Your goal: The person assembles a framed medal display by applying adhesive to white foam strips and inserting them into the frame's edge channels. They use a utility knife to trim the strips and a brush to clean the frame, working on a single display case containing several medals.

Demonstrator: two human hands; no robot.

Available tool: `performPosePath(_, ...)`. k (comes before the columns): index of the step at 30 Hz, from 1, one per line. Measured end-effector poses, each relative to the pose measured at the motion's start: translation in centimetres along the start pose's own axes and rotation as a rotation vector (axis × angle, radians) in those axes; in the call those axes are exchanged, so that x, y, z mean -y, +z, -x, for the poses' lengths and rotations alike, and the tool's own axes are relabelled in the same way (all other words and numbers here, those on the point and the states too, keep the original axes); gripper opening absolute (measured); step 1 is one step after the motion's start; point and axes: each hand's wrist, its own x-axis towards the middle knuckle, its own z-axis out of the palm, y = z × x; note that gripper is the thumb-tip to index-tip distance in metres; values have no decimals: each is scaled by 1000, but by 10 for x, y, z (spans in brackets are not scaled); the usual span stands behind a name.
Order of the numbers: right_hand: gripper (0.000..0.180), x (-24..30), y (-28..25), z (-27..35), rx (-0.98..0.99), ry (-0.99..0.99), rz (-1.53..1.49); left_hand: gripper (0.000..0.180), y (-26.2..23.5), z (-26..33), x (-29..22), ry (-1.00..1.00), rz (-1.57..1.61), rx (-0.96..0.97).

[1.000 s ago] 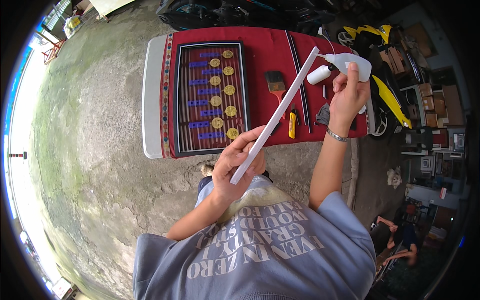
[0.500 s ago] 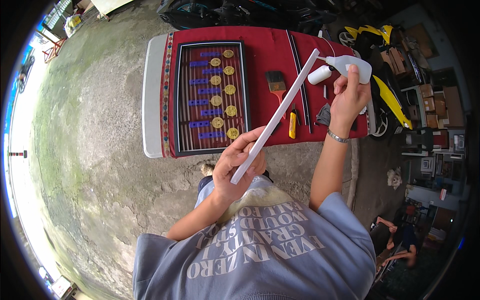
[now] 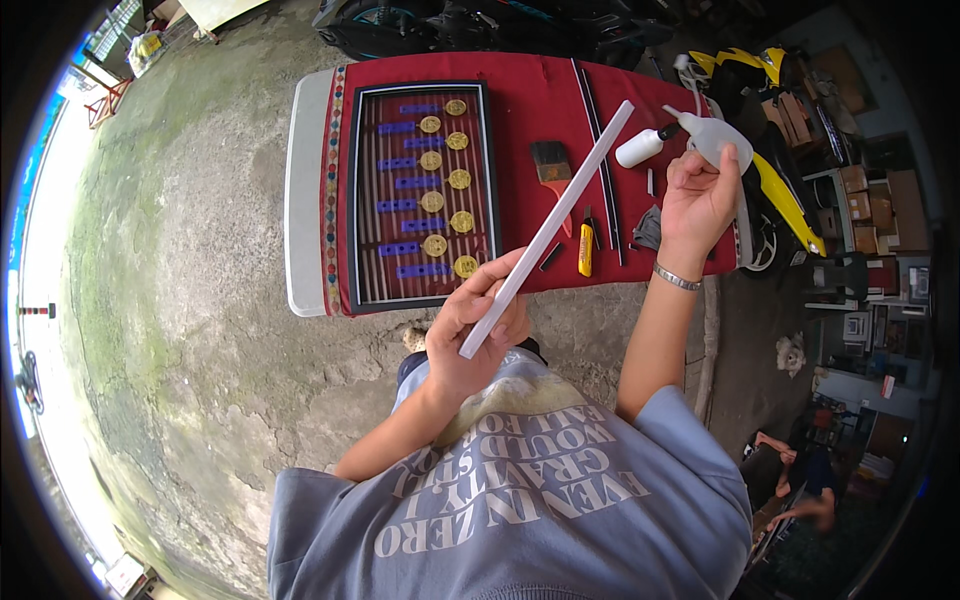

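My left hand (image 3: 450,342) grips the lower end of a long white strip (image 3: 563,213), which slants up and away to the right. Raised over the table's right end, my right hand (image 3: 697,208) pinches a translucent white squeeze bottle (image 3: 716,137) with a thin nozzle. Its nozzle points up and left, apart from the strip's far end. Below that tip, a small white bottle with a dark cap (image 3: 640,148) lies on the red cloth (image 3: 522,105). A paintbrush (image 3: 552,165) and a yellow utility knife (image 3: 585,255) lie beyond the strip's middle.
A black-framed display case (image 3: 494,190) with several gold medals and purple ribbons covers the table's left part. Dark thin rails (image 3: 612,205) and a grey cloth (image 3: 648,228) lie toward the right. Motorcycles (image 3: 480,30) stand behind the table. Another person (image 3: 815,490) is at lower right.
The squeeze bottle has moved right, its nozzle coming away from the strip's far end and tilting upward. The strip has shifted slightly left with my left hand.
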Motion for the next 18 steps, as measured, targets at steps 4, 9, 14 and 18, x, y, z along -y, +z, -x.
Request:
performPosePath(4, 34, -9, -4, 7, -158, 252, -171, 59, -33, -5, 4, -18, 122, -74)
performPosePath(9, 42, -59, -35, 32, 99, 351, -324, 57, -81, 6, -7, 4, 170, -185)
performPosePath(14, 38, -136, -76, 81, 0, 508, -159, 54, -140, 39, -29, 35, 163, -333)
performPosePath(18, 34, -200, -110, 120, 77, 601, 213, 57, -159, 50, -41, 52, 129, -421)
